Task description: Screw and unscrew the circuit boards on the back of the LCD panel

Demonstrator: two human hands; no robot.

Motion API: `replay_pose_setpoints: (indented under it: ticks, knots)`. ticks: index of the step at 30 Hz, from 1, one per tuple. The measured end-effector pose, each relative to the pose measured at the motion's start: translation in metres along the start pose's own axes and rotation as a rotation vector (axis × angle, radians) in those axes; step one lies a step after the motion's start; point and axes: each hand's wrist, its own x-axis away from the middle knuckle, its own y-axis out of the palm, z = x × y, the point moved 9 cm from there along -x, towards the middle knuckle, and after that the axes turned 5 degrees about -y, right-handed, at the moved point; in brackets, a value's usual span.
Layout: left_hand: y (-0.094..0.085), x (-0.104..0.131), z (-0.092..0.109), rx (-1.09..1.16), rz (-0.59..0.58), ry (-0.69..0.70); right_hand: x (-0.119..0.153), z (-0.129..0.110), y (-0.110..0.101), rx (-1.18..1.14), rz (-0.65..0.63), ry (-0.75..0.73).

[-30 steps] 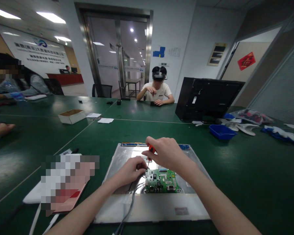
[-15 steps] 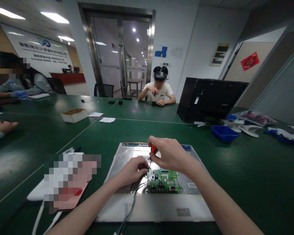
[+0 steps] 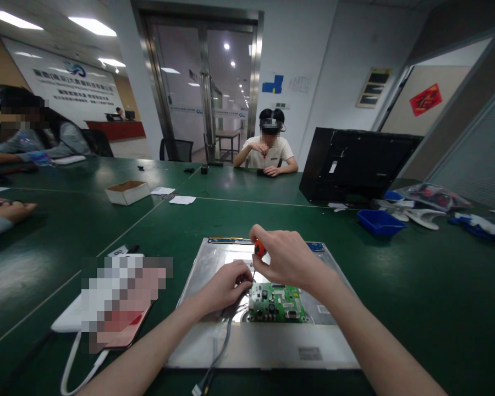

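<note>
My right hand (image 3: 286, 258) grips the orange-and-black handle of a screwdriver (image 3: 259, 248). Its thin shaft points down, nearly upright, to the upper left corner of a green circuit board (image 3: 277, 305). Beside that corner, my left hand (image 3: 227, 283) has its thumb and fingers pinched together close to the screwdriver's tip. Whatever lies between those fingertips is hidden. The board rests on the back of a flat silver display panel (image 3: 268, 346), which lies on the green table. Grey cables (image 3: 226, 344) run from under my left hand over the panel's front edge.
A white power bank (image 3: 68, 316) and a pink phone (image 3: 144, 308) with a white cable lie left of the panel. Farther off are an open cardboard box (image 3: 127, 193), a blue tray (image 3: 380, 223) and a black monitor (image 3: 358, 165). Other people sit opposite and at left.
The view has shifted slightly. More of the screwdriver's orange handle shows in my right hand, and its tip stays at the board's corner. My left hand has barely moved.
</note>
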Motion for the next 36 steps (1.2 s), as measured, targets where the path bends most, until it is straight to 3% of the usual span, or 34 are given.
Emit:
replay_pose_setpoints:
  ticks: [4,11,17,22,27,36]
  knots:
    - [0.0023,0.001,0.0001,-0.03,-0.004,0.014,-0.0011,0.0036,0.0009,0.084,0.007,0.043]
    - [0.0034,0.0012,-0.0005,-0.035,0.004,0.021,-0.0004,0.0002,-0.0007,-0.039,0.008,0.002]
    - [0.0034,0.0009,0.0017,-0.045,-0.013,0.012,-0.0012,0.0067,0.001,0.064,-0.006,0.054]
    - [0.0041,0.0013,0.002,-0.024,-0.016,0.03,-0.0003,0.0006,0.0,-0.045,0.016,0.002]
    - [0.0067,0.0017,-0.0018,-0.034,-0.024,0.014,-0.0018,0.0005,-0.0008,0.043,0.042,0.03]
    - [0.0071,0.001,-0.0018,-0.04,-0.021,0.009,-0.0008,-0.0003,-0.0007,-0.054,-0.008,-0.02]
